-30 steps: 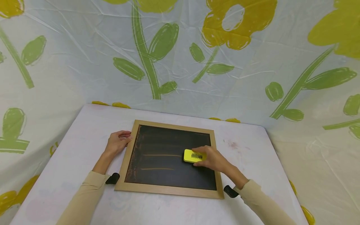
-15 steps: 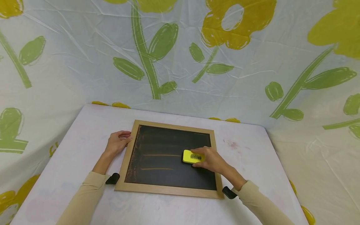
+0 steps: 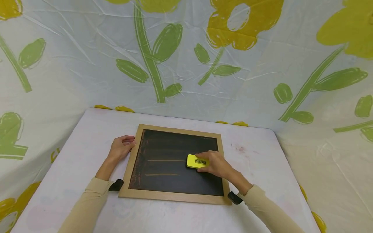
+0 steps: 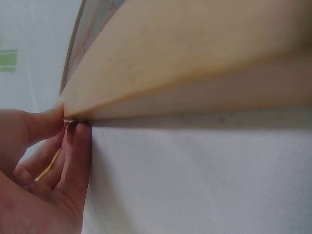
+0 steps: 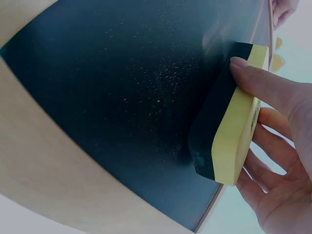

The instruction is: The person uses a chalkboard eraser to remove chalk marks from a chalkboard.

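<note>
Pinching a yellow board eraser (image 3: 193, 161) in the right hand (image 3: 217, 164), basically lengthwise 9-to-3, with the longer chalk line (image 3: 166, 160) at 9 o'clock and left hand (image 3: 120, 148) loose against the blackboard frame (image 3: 175, 196).

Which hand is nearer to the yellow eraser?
Right. The right hand grips the yellow eraser; the left hand is apart from it, touching the left side of the wooden frame.

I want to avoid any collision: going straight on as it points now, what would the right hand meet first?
The yellow eraser in the right hand would lead, probably meeting the upper bright line first, then the frame's left side.
</note>
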A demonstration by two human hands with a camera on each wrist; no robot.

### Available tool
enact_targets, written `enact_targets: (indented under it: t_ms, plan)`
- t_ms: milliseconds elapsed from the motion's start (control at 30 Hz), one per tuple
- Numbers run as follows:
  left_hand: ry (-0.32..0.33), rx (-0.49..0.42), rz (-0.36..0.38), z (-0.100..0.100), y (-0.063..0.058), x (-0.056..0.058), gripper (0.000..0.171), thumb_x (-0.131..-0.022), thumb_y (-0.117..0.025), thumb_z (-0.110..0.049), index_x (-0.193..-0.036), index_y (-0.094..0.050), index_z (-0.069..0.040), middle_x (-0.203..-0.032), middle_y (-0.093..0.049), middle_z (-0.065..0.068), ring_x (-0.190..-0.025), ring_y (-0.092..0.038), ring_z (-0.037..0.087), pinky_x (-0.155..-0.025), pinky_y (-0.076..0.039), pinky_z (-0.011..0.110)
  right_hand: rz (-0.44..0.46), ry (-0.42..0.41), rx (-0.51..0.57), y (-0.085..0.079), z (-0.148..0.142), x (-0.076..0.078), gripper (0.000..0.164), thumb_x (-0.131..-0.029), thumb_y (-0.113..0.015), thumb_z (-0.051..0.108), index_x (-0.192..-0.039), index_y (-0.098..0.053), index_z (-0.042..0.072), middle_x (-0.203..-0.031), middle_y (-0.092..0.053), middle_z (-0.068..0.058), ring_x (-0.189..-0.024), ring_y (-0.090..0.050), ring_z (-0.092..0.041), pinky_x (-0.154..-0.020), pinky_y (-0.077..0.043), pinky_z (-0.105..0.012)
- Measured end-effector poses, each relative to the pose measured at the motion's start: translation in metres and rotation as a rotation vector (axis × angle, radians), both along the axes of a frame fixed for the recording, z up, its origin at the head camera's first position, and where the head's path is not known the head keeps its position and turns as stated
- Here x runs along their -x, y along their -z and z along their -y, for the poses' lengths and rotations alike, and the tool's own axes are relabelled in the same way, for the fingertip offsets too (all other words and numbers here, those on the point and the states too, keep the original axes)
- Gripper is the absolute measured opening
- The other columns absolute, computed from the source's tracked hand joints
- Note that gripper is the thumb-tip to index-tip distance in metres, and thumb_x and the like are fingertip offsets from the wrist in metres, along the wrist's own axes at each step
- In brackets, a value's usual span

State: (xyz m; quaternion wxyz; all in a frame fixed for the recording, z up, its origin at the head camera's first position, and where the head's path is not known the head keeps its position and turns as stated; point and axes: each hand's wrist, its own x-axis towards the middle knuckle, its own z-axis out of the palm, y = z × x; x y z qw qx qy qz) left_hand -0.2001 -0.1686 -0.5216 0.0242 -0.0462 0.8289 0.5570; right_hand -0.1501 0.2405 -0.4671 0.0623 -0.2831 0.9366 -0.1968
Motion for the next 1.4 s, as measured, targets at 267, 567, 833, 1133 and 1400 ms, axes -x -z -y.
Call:
enact_targets:
  t_ms: [267, 567, 833, 1133, 1400]
  plan:
    - [-0.001, -0.011, 0.014, 0.000, 0.000, 0.000, 0.035, -0.099, -0.067, -0.006, -0.129, -0.063, 0.012, -0.119, -0.066, 0.031, -0.083, -0.067, 0.012, -0.062, -0.052, 0.017, -0.007, -0.034, 0.010, -0.002, 0.008, 0.003, 0.061, -0.081, -0.090, 0.025, -0.134, -0.068, 0.003, -0.128, -0.070, -0.013, -0.111, -0.067, -0.029, -0.090, -0.057, -0.042]
    - [-0.007, 0.000, 0.033, -0.001, -0.002, 0.000, 0.035, -0.100, -0.067, -0.007, -0.130, -0.063, 0.011, -0.120, -0.066, 0.030, -0.091, -0.069, 0.024, -0.063, -0.052, 0.018, 0.011, -0.038, 0.007, -0.002, 0.017, 0.006, 0.062, -0.082, -0.089, 0.025, -0.135, -0.067, 0.003, -0.130, -0.069, -0.014, -0.112, -0.066, -0.029, -0.090, -0.056, -0.042]
    - [-0.010, -0.004, 0.032, -0.001, 0.000, 0.000, 0.036, -0.099, -0.067, -0.007, -0.130, -0.063, 0.011, -0.120, -0.066, 0.030, -0.093, -0.070, 0.027, -0.063, -0.053, 0.018, 0.019, -0.061, 0.023, -0.003, 0.024, 0.009, 0.061, -0.082, -0.089, 0.025, -0.135, -0.067, 0.003, -0.130, -0.069, -0.013, -0.114, -0.066, -0.029, -0.092, -0.055, -0.042]
    - [-0.005, -0.007, 0.021, 0.001, 0.001, 0.000, 0.035, -0.099, -0.066, -0.005, -0.129, -0.063, 0.011, -0.119, -0.067, 0.030, -0.088, -0.069, 0.021, -0.063, -0.053, 0.017, 0.008, -0.091, 0.024, -0.003, 0.035, 0.012, 0.061, -0.082, -0.089, 0.024, -0.135, -0.067, 0.002, -0.130, -0.070, -0.013, -0.112, -0.066, -0.027, -0.093, -0.054, -0.044]
    - [-0.004, -0.016, 0.028, 0.000, 0.000, 0.000, 0.035, -0.099, -0.066, -0.005, -0.130, -0.063, 0.012, -0.120, -0.066, 0.030, -0.089, -0.068, 0.019, -0.063, -0.053, 0.017, 0.018, -0.098, 0.005, -0.001, 0.046, 0.016, 0.061, -0.082, -0.089, 0.024, -0.135, -0.067, 0.003, -0.130, -0.069, -0.013, -0.113, -0.066, -0.028, -0.095, -0.053, -0.045]
